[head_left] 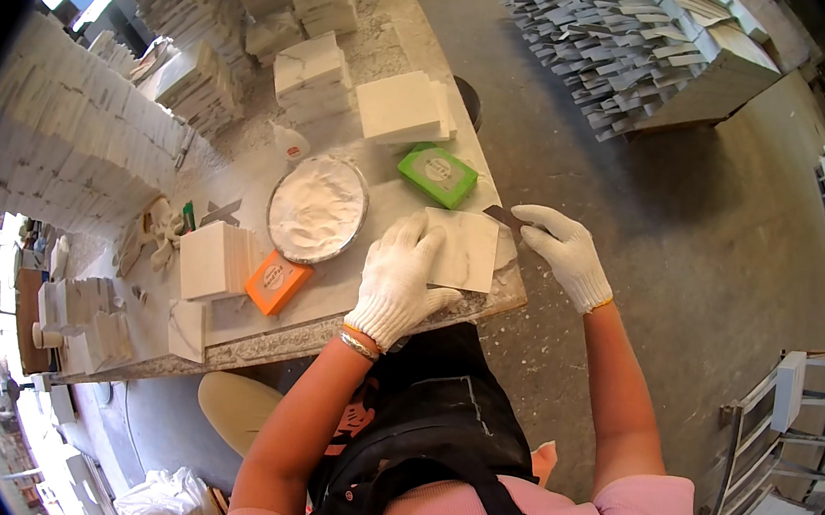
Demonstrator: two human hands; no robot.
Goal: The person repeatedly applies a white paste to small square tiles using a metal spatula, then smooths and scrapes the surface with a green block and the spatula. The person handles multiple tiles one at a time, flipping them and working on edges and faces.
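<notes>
My left hand (398,278), in a white knit glove, lies flat with its fingers stretched over the left part of a pale veined stone tile (466,248) near the table's corner. A similar glove covers my right hand (562,253), whose fingers pinch a small dark flat piece (505,217), perhaps a scraper or abrasive pad, at the tile's far right corner. Part of another piece shows under the tile's right side. Just beyond the tile sits a green box-shaped block (438,175). To the left are a round dish of white powder or paste (317,209) and an orange block (277,283).
Stacked tiles (216,262) stand left of the orange block. More tile stacks (400,105) rise toward the back, with tall ones (73,136) at far left. The table's edge (487,311) runs close to me. Across the floor stands a large pile of stone strips (615,53); a metal rack (777,427) is at right.
</notes>
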